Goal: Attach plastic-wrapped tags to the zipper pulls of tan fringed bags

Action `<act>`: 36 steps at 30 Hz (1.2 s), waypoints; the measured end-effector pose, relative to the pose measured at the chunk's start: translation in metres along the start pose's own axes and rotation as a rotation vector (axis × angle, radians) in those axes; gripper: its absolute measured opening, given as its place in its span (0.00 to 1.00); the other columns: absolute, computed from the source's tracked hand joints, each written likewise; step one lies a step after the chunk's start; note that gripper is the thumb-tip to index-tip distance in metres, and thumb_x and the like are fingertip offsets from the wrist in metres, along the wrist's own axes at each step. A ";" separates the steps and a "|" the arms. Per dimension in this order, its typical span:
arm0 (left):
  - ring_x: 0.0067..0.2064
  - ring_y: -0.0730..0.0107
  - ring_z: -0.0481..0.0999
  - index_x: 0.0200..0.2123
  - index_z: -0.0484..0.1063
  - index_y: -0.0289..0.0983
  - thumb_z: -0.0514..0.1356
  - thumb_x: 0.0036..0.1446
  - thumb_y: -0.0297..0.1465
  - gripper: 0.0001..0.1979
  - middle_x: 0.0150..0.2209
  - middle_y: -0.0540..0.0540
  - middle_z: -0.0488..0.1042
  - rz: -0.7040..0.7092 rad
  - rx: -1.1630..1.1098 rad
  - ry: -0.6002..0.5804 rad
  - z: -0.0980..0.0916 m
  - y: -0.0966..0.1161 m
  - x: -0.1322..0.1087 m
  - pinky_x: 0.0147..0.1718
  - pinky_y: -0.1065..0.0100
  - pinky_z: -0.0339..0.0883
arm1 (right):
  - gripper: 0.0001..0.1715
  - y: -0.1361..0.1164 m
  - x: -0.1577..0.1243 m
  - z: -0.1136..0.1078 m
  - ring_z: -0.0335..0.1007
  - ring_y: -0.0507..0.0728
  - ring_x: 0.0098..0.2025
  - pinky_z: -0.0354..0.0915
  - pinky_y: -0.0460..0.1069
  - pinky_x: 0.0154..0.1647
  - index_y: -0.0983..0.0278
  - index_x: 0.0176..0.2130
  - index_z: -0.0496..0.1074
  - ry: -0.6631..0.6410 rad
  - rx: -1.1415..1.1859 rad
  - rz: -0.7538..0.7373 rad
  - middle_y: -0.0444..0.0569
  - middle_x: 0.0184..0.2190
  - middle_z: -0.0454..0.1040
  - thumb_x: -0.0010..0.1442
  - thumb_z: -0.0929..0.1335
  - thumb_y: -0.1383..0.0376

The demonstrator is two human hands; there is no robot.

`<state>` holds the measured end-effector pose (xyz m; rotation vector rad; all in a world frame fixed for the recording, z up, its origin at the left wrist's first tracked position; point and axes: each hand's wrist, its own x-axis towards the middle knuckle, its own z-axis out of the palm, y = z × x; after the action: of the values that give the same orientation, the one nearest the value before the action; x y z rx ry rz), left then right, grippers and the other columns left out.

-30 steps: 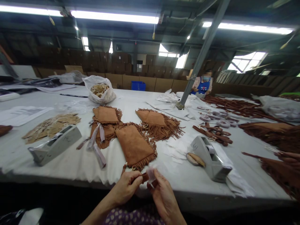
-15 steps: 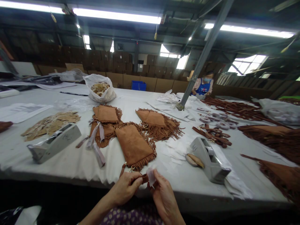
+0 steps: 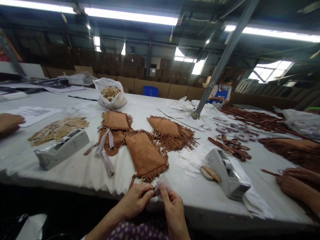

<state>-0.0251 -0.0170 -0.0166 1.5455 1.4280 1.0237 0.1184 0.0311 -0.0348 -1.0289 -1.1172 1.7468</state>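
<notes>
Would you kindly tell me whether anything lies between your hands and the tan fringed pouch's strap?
Nothing visible does: the left hand and right hand pinch the strap and a translucent wrap together at the near edge of the table, just below the fringed pouch.

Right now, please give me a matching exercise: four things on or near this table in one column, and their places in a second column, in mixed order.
Things:
1. blue crate
2. white plastic bag
3. pouch strap
4. pale film

Places:
A. pinched in the right hand
B. far back on the table, holding tan pieces
C. beyond the table, in front of cardboard boxes
D. runs into the left hand

Pairs: 1-C, 2-B, 3-D, 4-A.
</notes>
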 end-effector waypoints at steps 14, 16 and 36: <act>0.21 0.74 0.61 0.31 0.68 0.36 0.50 0.62 0.39 0.14 0.21 0.53 0.64 -0.057 -0.178 0.024 0.001 -0.009 -0.001 0.22 0.73 0.54 | 0.18 -0.002 0.000 -0.002 0.70 0.54 0.35 0.64 0.45 0.33 0.63 0.32 0.78 0.143 0.312 0.165 0.46 0.33 0.79 0.42 0.77 0.56; 0.25 0.73 0.64 0.34 0.68 0.36 0.52 0.61 0.38 0.12 0.24 0.52 0.66 -0.059 -0.232 0.105 0.001 -0.009 -0.001 0.24 0.73 0.57 | 0.17 -0.001 0.001 -0.002 0.70 0.54 0.34 0.65 0.45 0.32 0.63 0.30 0.78 0.145 0.371 0.234 0.46 0.32 0.79 0.42 0.78 0.57; 0.23 0.78 0.53 0.23 0.64 0.35 0.68 0.42 0.41 0.18 0.18 0.58 0.56 -0.111 -0.439 0.195 0.013 -0.015 0.011 0.21 0.73 0.47 | 0.20 0.005 -0.004 0.028 0.72 0.55 0.36 0.66 0.46 0.34 0.63 0.35 0.79 0.074 0.355 0.165 0.47 0.34 0.79 0.41 0.78 0.58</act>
<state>-0.0179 -0.0052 -0.0353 1.0624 1.2905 1.3430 0.0931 0.0177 -0.0306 -0.9750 -0.6582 1.9334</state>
